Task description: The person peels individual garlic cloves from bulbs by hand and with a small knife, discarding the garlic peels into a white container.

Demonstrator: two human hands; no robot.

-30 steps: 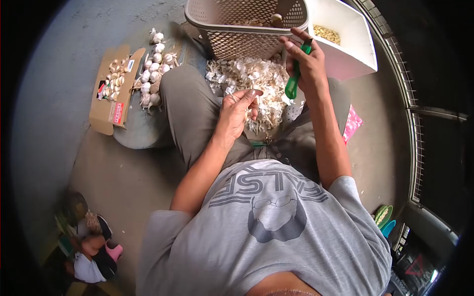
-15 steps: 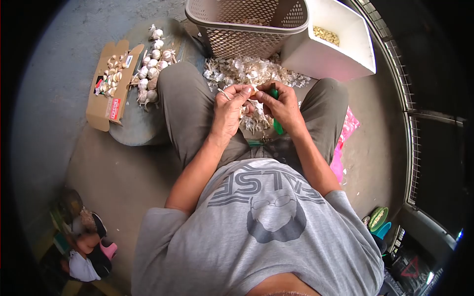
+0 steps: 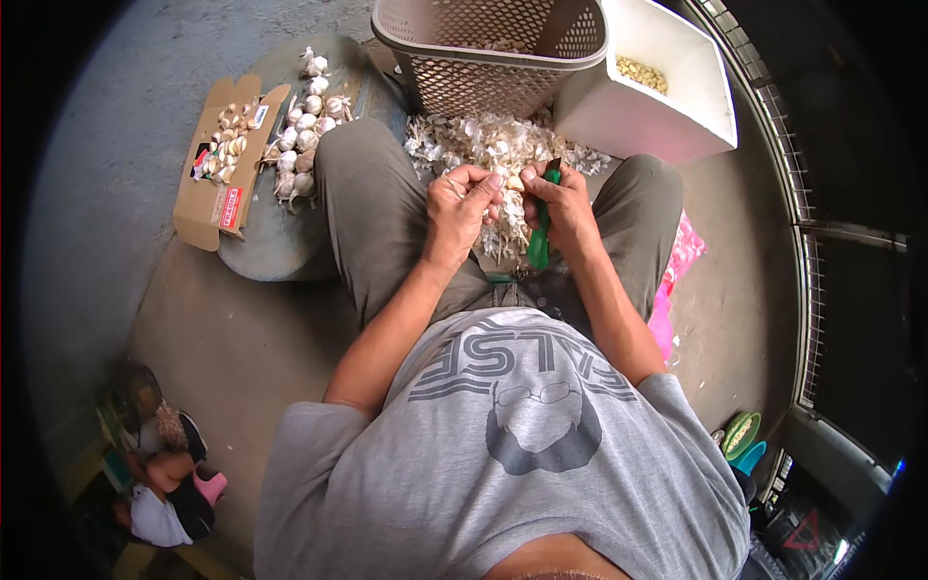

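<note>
My left hand (image 3: 462,211) is closed, thumb against fingertips, with a thin dry garlic stem (image 3: 451,184) showing among its fingers. Just beside its thumb tip, a pale garlic clove (image 3: 513,182) sits at the fingertips of my right hand (image 3: 565,205). That hand is closed around a small knife with a green handle (image 3: 538,247), its dark blade (image 3: 554,164) pointing away from me. Beneath both hands lies a heap of papery garlic skins (image 3: 474,137). What else the left fingers hold is hidden.
On a round stool (image 3: 280,261) at left are whole garlic bulbs (image 3: 307,124) and a cardboard box (image 3: 201,230) with loose cloves. Ahead stand a grey-brown mesh basket (image 3: 474,85) and a white foam box (image 3: 677,121) holding peeled cloves. Another person (image 3: 164,483) is at lower left.
My hands have moved slightly apart, and the clove now shows between them. The knife has turned in my right hand, exposing more of its green handle.
</note>
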